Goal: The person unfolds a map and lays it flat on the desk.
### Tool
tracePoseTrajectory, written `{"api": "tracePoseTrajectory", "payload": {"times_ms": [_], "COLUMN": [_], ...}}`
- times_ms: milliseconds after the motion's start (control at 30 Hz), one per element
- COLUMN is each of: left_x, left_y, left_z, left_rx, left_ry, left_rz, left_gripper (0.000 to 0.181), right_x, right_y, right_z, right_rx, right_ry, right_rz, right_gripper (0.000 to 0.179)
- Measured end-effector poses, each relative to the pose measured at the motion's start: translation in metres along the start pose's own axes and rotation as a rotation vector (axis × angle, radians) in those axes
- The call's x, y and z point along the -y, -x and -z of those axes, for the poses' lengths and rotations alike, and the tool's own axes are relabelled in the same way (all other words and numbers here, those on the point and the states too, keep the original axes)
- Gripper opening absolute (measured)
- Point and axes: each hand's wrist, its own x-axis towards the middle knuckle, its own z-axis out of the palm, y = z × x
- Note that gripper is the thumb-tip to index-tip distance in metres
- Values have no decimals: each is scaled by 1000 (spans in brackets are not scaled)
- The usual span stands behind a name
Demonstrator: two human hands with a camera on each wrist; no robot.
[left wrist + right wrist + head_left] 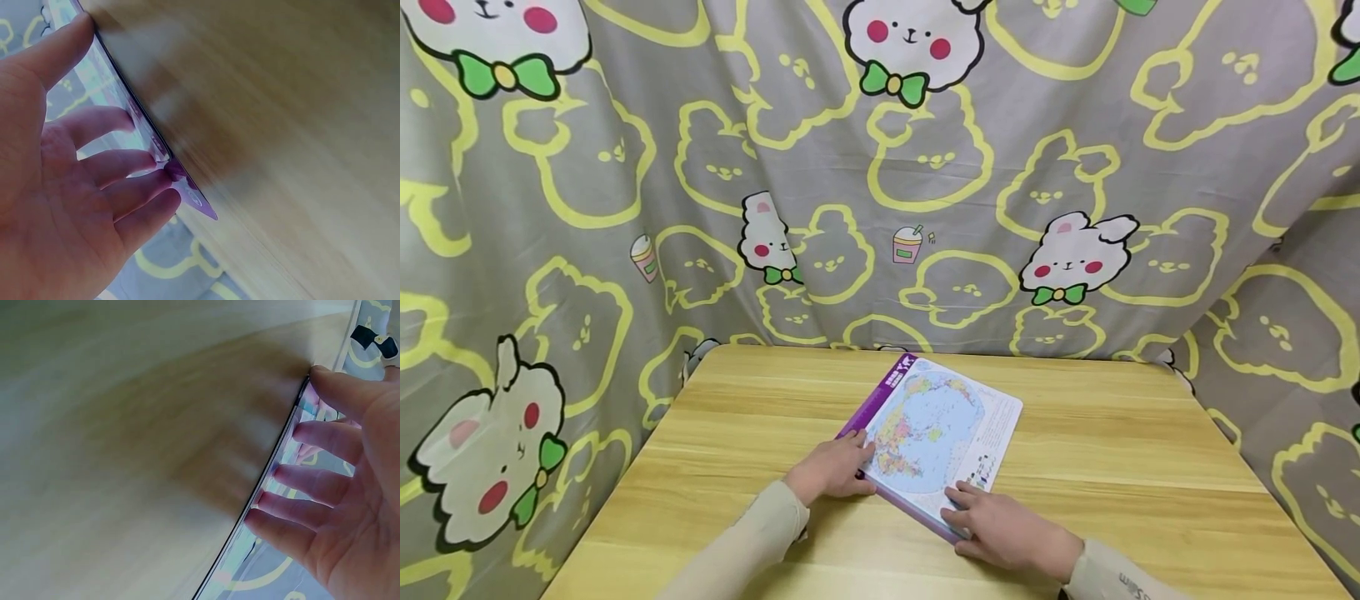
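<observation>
A thin board printed with a world map point(936, 425) lies at an angle on the wooden table, with a purple title strip along its far left side. My left hand point(838, 468) holds it at the left corner, fingertips on its surface and thumb at the near edge. In the left wrist view those fingers point(147, 187) bend in over the purple border. At the near right corner my right hand point(1003, 527) holds the board, fingers over the printed top and thumb against the edge. The right wrist view shows the fingertips point(278, 472) lined up along the rim.
The wood-grain table point(1120, 467) spreads out around the board. A grey curtain point(820, 167) with yellow outlines and white bunny prints hangs behind the table and along both its sides. Light long sleeves point(745, 533) cover both forearms.
</observation>
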Motion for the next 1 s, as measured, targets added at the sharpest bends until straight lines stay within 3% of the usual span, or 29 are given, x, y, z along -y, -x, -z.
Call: {"api": "tracePoseTrajectory", "payload": {"times_ms": [333, 1000], "left_x": [-4, -9], "left_y": [2, 5], "left_z": [-1, 0], "left_rx": [-4, -16], "left_ry": [-24, -82], "left_rz": [11, 23], "left_gripper": [72, 67], "right_x": [-1, -12], "right_y": [1, 2], "right_z": [4, 0], "right_rx": [-3, -2], "right_ry": [2, -33], "right_rz": [20, -19], "right_gripper": [38, 41]}}
